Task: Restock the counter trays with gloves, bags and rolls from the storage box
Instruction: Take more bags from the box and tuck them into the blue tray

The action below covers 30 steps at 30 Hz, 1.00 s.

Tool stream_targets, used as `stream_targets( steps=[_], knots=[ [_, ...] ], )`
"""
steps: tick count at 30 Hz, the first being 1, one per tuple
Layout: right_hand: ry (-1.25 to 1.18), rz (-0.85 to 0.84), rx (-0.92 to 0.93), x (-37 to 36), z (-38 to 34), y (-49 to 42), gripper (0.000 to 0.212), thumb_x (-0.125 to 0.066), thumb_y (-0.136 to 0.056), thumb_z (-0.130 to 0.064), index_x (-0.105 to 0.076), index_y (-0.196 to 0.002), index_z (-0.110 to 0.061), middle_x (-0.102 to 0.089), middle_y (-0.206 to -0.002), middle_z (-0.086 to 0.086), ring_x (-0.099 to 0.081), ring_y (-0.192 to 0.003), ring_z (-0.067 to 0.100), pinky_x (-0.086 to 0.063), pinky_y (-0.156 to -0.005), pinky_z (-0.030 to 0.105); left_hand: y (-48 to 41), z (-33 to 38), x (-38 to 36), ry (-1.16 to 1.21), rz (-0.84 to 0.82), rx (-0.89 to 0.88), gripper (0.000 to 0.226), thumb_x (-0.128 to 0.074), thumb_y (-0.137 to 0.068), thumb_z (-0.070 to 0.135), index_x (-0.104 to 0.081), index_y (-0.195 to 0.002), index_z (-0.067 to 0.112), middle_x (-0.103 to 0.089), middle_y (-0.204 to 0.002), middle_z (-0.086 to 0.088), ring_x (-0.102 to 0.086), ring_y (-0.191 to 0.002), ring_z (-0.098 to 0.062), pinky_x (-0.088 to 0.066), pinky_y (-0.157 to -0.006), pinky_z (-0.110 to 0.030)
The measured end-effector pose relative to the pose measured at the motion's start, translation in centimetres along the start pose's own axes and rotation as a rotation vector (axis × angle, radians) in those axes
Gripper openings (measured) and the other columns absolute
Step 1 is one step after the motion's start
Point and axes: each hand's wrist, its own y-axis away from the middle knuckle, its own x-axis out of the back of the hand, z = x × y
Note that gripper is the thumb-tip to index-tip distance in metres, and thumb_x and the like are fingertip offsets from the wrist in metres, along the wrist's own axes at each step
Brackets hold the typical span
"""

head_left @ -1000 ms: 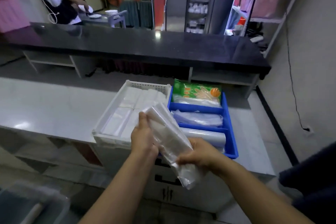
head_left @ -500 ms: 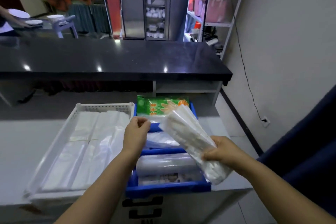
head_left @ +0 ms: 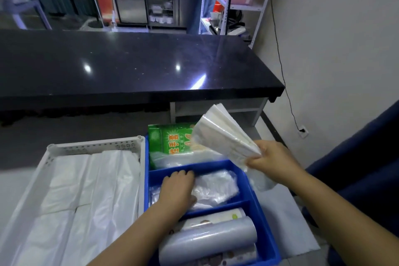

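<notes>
Right hand grips a pack of clear bags, raised over the far right corner of the blue tray. Left hand lies palm-down on loose plastic in the middle compartment; whether its fingers clutch it I cannot tell. Rolls fill the near compartment, a green glove pack the far one.

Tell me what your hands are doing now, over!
Right hand grips the clear-wrapped white pack above the blue plastic divided tray. Left hand rests on crinkled clear plastic bags, middle compartment. Those bags crowd that slot.
</notes>
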Motion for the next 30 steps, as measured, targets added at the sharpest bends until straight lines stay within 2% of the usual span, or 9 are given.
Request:
stream_targets(
  steps=[5,9,13,15,18,21,25,28,30],
  knots=[
    [0.0,-0.013,0.026,0.0,-0.2,-1.8,0.027,-0.069,-0.08,-0.028,-0.063,-0.105,-0.028,-0.068,-0.097,-0.004,-0.065,-0.086,0.016,-0.058,-0.077,0.041,-0.5,-0.3,-0.5,0.035,0.008,-0.014,0.045,-0.07,-0.067,0.033,-0.053,-0.107,0.021,-0.059,-0.112,-0.001,-0.05,-0.101,-0.023,-0.039,-0.086,-0.033],
    [-0.063,-0.036,0.059,0.1,-0.4,-3.2,0.028,-0.07,-0.08,-0.025,-0.064,-0.106,-0.024,-0.069,-0.095,-0.001,-0.066,-0.085,0.017,-0.058,-0.078,0.042,-0.4,-0.4,-0.6,0.17,-0.065,0.018,0.049,-0.068,-0.071,0.033,-0.053,-0.117,0.025,-0.054,-0.116,-0.001,-0.045,-0.107,-0.023,-0.038,-0.089,-0.035],
    [-0.054,-0.063,0.123,0.5,-0.8,-4.5,0.028,-0.07,-0.08,-0.026,-0.063,-0.108,-0.024,-0.068,-0.098,-0.002,-0.065,-0.087,0.015,-0.057,-0.077,0.037,0.1,0.1,0.0,0.317,-0.093,0.05,0.027,-0.06,-0.076,0.026,-0.057,-0.103,0.026,-0.057,-0.112,-0.001,-0.055,-0.1,-0.023,-0.044,-0.079,-0.032],
    [-0.065,-0.084,0.158,0.7,-1.0,-5.0,0.028,-0.07,-0.08,-0.026,-0.063,-0.107,-0.025,-0.068,-0.099,-0.002,-0.065,-0.088,0.015,-0.057,-0.077,0.036,0.5,0.4,0.5,0.353,-0.091,0.073,0.018,-0.056,-0.078,0.023,-0.057,-0.095,0.028,-0.064,-0.105,0.001,-0.06,-0.094,-0.021,-0.043,-0.07,-0.029],
    [-0.065,-0.109,0.201,0.5,-1.6,-5.7,0.028,-0.07,-0.079,-0.028,-0.063,-0.106,-0.026,-0.068,-0.098,-0.003,-0.064,-0.089,0.015,-0.057,-0.078,0.036,1.5,0.8,1.2,0.333,-0.041,0.06,0.011,-0.056,-0.08,0.025,-0.053,-0.088,0.031,-0.067,-0.098,0.003,-0.06,-0.091,-0.019,-0.038,-0.067,-0.028],
    [0.031,-0.135,0.295,-0.4,-2.3,-6.0,0.027,-0.069,-0.079,-0.034,-0.063,-0.105,-0.03,-0.067,-0.091,-0.01,-0.064,-0.083,0.01,-0.058,-0.071,0.031,2.8,1.3,1.5,0.303,0.033,0.046,0.011,-0.057,-0.079,0.028,-0.051,-0.087,0.032,-0.065,-0.095,0.004,-0.057,-0.09,-0.018,-0.037,-0.069,-0.028],
    [0.325,-0.155,0.515,-2.5,-3.2,-6.0,0.023,-0.062,-0.081,-0.04,-0.061,-0.103,-0.032,-0.066,-0.085,-0.01,-0.062,-0.079,0.012,-0.054,-0.067,0.032,4.3,2.5,1.2,0.302,0.094,0.115,0.024,-0.054,-0.076,0.015,-0.054,-0.096,0.028,-0.066,-0.1,0.002,-0.057,-0.095,-0.022,-0.031,-0.066,-0.029],
    [0.564,-0.159,0.666,-4.4,-3.2,-6.1,0.022,-0.055,-0.079,-0.034,-0.056,-0.1,-0.027,-0.068,-0.09,0.0,-0.062,-0.081,0.025,-0.04,-0.057,0.028,5.2,2.9,0.8,0.356,0.144,0.176,0.026,-0.052,-0.074,0.018,-0.053,-0.099,0.025,-0.066,-0.103,0.002,-0.058,-0.099,-0.02,-0.037,-0.067,-0.029],
    [0.67,-0.202,0.712,-5.5,-2.8,-5.9,0.021,-0.052,-0.079,-0.029,-0.054,-0.1,-0.026,-0.068,-0.09,0.003,-0.062,-0.083,0.029,-0.033,-0.057,0.028,5.5,3.0,0.6,0.356,0.138,0.17,0.028,-0.053,-0.074,0.023,-0.053,-0.103,0.026,-0.065,-0.106,0.003,-0.056,-0.102,-0.019,-0.041,-0.074,-0.03]
  ],
)
